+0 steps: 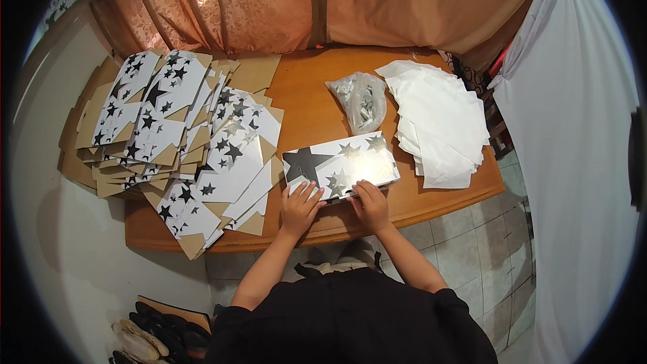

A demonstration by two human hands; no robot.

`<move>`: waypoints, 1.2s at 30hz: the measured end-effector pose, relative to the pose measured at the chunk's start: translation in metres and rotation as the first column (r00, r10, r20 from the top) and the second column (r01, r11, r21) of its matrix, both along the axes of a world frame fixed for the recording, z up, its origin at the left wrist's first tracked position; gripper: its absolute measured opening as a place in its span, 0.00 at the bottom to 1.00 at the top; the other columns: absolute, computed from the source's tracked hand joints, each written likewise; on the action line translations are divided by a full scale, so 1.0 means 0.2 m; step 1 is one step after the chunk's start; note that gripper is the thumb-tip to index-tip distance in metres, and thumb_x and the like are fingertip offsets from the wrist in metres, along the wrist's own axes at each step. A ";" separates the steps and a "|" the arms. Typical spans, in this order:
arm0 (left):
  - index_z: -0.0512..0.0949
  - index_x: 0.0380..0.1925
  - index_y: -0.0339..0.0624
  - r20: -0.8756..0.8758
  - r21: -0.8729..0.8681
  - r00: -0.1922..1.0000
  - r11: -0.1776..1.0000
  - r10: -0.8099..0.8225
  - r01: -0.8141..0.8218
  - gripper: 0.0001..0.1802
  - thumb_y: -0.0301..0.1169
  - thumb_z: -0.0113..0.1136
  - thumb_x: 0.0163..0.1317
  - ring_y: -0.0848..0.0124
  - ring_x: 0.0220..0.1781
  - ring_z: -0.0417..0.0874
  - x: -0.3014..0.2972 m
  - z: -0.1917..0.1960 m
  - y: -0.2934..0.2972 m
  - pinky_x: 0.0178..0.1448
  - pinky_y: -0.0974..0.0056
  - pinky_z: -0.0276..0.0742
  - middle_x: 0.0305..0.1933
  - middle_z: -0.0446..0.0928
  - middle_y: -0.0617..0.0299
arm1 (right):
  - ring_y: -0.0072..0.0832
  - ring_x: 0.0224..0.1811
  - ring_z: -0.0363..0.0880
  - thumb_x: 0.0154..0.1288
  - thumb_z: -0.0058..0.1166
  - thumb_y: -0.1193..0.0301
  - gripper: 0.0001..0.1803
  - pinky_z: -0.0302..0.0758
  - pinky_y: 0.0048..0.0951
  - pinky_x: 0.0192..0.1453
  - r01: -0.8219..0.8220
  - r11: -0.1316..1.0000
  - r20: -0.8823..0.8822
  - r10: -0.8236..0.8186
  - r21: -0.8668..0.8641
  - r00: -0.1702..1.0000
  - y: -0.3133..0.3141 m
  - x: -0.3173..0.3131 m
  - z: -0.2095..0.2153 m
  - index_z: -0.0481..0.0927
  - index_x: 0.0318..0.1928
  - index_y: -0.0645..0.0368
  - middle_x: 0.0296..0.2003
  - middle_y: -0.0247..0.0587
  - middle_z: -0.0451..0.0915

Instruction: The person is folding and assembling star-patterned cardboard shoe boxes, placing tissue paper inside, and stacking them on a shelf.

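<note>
A white shoebox-shaped cardboard box (367, 170) with black and silver stars sits near the table's front edge, its lid down. My left hand (301, 209) grips its near edge left of the middle, fingers bent over the top. At the near right part of the same edge is my right hand (369, 205), with fingers on the top and the thumb at the front side. The box's underside and the far sides are hidden.
Flat star-printed cardboard blanks (232, 152) lie in overlapping piles on the left of the wooden table (303, 94). A clear plastic bag (360, 101) with small items stands behind the box. White paper sheets (441, 121) are stacked at the right. Shoes (168, 330) stand at the lower left.
</note>
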State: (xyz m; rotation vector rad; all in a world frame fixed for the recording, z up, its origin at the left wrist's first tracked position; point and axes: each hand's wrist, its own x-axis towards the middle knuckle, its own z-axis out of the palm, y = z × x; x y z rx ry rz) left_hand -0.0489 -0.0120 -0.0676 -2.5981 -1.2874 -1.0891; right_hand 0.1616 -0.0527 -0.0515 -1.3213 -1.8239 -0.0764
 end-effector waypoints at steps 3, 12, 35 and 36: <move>0.81 0.43 0.56 0.004 -0.012 1.000 1.000 -0.014 0.014 0.18 0.44 0.62 0.52 0.63 0.53 0.75 0.00 0.01 -0.01 0.58 0.47 0.60 0.51 0.77 0.62 | 0.40 0.48 0.76 0.50 0.62 0.71 0.13 0.71 0.39 0.51 0.032 0.999 0.029 -0.033 0.013 0.999 -0.02 0.04 0.02 0.78 0.38 0.58 0.41 0.42 0.78; 0.81 0.43 0.56 -0.004 -0.009 1.000 1.000 -0.027 0.027 0.18 0.44 0.62 0.52 0.64 0.53 0.75 0.00 0.02 0.01 0.58 0.48 0.60 0.51 0.78 0.63 | 0.35 0.47 0.77 0.47 0.65 0.65 0.14 0.69 0.38 0.50 0.119 0.992 0.164 -0.112 -0.031 0.980 0.03 0.07 0.06 0.80 0.35 0.55 0.40 0.38 0.80; 0.64 0.58 0.38 0.374 -0.382 0.898 0.921 0.230 -0.077 0.29 0.35 0.58 0.57 0.50 0.64 0.61 -0.12 -0.03 0.09 0.68 0.50 0.50 0.59 0.62 0.45 | 0.45 0.65 0.56 0.36 0.71 0.58 0.55 0.55 0.50 0.66 -0.163 0.799 -0.628 -0.309 -0.578 0.714 -0.28 0.42 0.03 0.55 0.66 0.53 0.65 0.49 0.52; 0.60 0.60 0.37 0.433 -0.445 0.861 0.894 0.268 -0.054 0.34 0.38 0.59 0.57 0.48 0.65 0.59 -0.10 -0.04 0.09 0.69 0.51 0.49 0.61 0.60 0.43 | 0.49 0.67 0.51 0.31 0.74 0.53 0.62 0.51 0.50 0.68 -0.176 0.821 -0.641 -0.270 -0.543 0.718 -0.32 0.35 0.02 0.51 0.68 0.53 0.67 0.53 0.45</move>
